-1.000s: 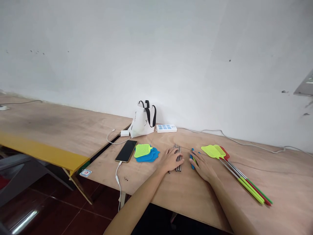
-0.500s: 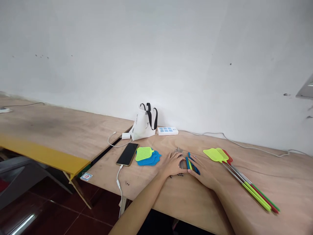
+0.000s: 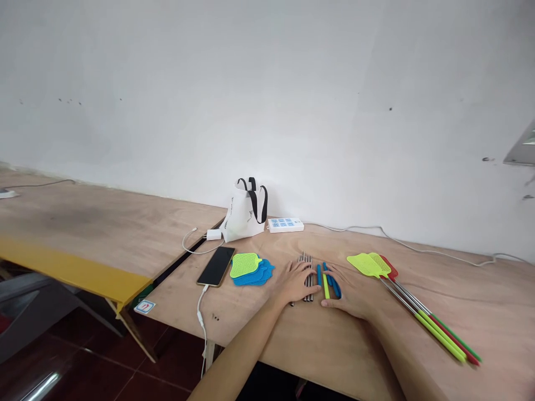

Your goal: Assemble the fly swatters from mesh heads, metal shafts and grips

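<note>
My left hand [image 3: 296, 283] lies with fingers apart over several metal rods [image 3: 308, 295], partly covering them. Just right of its fingertips is a blue handle tube [image 3: 319, 275], and beside that a yellow-green handle tube [image 3: 326, 286]. More blue handle tubes [image 3: 327, 276] lie under the curved fingers of my right hand [image 3: 346, 292], whose thumb is spread away near the yellow-green tube's lower end. Left of my hands, one yellow-green swatter head [image 3: 246, 265] rests on several blue swatter heads [image 3: 259, 276].
Several whole fly swatters [image 3: 412, 305] lie at the right. A phone [image 3: 216, 267] on a white cable sits left of the swatter heads. At the back stand a white bag [image 3: 243, 217] with black straps and a power strip [image 3: 286, 225]. The table's front edge runs beneath my forearms.
My hands have moved slightly apart, and my right thumb has drawn away from the left. More of the blue and yellow-green tubes now shows. The view has shifted a little.
</note>
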Demonstrator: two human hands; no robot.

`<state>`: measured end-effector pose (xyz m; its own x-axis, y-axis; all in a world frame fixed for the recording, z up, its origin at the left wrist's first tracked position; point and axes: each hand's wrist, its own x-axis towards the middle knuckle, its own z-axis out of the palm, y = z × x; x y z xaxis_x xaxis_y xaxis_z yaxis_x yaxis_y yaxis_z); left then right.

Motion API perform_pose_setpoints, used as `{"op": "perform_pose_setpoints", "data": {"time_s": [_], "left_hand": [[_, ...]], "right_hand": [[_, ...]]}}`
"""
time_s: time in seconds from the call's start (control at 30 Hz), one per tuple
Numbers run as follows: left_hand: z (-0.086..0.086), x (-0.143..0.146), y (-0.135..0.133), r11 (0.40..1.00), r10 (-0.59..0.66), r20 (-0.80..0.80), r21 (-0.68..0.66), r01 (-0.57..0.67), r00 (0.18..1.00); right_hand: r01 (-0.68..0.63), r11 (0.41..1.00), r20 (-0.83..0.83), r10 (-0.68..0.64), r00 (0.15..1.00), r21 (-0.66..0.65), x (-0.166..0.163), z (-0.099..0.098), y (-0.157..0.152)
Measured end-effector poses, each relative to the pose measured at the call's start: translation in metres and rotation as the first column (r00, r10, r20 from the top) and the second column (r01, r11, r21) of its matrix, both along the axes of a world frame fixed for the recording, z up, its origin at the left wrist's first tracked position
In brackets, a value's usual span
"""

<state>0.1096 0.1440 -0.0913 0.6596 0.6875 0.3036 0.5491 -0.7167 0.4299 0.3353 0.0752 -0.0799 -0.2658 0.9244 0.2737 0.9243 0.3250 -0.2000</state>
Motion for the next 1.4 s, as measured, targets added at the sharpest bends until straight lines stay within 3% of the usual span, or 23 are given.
{"op": "perform_pose_setpoints", "data": {"time_s": [0.17, 0.43, 0.8, 1.03, 1.2, 1.4], "left_hand": [[0.005, -0.001, -0.002, 1.000, -0.013, 0.004, -0.007, 0.013, 1.000], [0.005, -0.004, -0.003, 0.999, -0.033, -0.021, 0.034, 0.034, 0.999], [0.008, -0.004, -0.005, 1.000, -0.028, -0.006, 0.004, 0.028, 1.000], [0.003, -0.005, -0.003, 1.000, -0.018, 0.004, 0.005, 0.018, 1.000], [0.002, -0.003, -0.002, 1.000, -0.019, 0.007, -0.003, 0.019, 1.000], [0.002, -0.003, -0.002, 1.000, -0.013, 0.040, -0.028, 0.014, 0.999]], "right_hand": [[0.018, 1.000, -0.075, -0.018, 0.997, -0.007, 0.002, 0.000, 0.010], [-0.083, 0.992, -0.172, 0.067, 0.983, -0.091, 0.004, 0.013, 0.023], [0.009, 1.000, -0.390, -0.009, 0.921, 0.000, -0.002, -0.002, 0.022], [0.170, 0.984, -0.495, -0.170, 0.852, -0.046, 0.046, -0.008, -0.005], [0.155, 0.981, -0.436, -0.190, 0.880, -0.115, 0.084, -0.015, -0.022], [0.129, 0.982, -0.151, -0.149, 0.977, -0.135, 0.071, -0.003, -0.024]]}}
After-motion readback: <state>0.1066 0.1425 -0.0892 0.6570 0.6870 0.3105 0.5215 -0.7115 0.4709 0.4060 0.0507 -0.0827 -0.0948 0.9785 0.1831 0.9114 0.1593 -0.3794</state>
